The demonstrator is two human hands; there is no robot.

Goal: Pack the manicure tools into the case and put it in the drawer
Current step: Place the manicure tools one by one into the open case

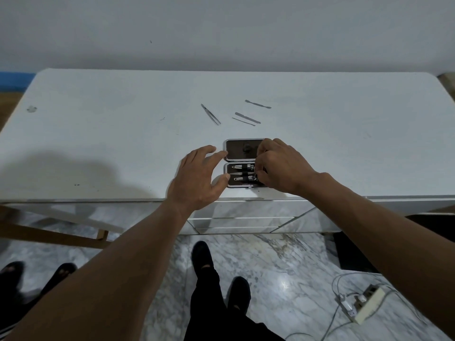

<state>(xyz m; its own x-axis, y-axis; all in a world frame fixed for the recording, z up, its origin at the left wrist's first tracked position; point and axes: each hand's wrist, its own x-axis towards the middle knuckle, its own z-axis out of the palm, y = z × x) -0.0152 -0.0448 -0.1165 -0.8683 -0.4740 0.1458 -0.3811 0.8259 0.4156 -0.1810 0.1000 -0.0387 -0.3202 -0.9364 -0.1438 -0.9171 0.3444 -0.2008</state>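
Note:
A small dark manicure case (240, 153) lies open near the front edge of the white dresser top (123, 134). Its lower half holds nail clippers (242, 178) and a pointed tool under elastic straps. My left hand (200, 177) rests with spread fingers against the case's left side. My right hand (280, 166) covers the case's right end, fingers curled down onto the tools there; what they pinch is hidden. Beyond the case lie loose tweezers (210, 114), a flat file (247, 118), a thin stick (243, 121) and a cuticle pusher (258, 104).
Drawer fronts (240, 221) sit just below the dresser's front edge. On the marble floor lie a power strip with cables (364, 303) at the right. A wooden frame (56, 236) stands at the left. Another person's feet (37, 274) show at lower left.

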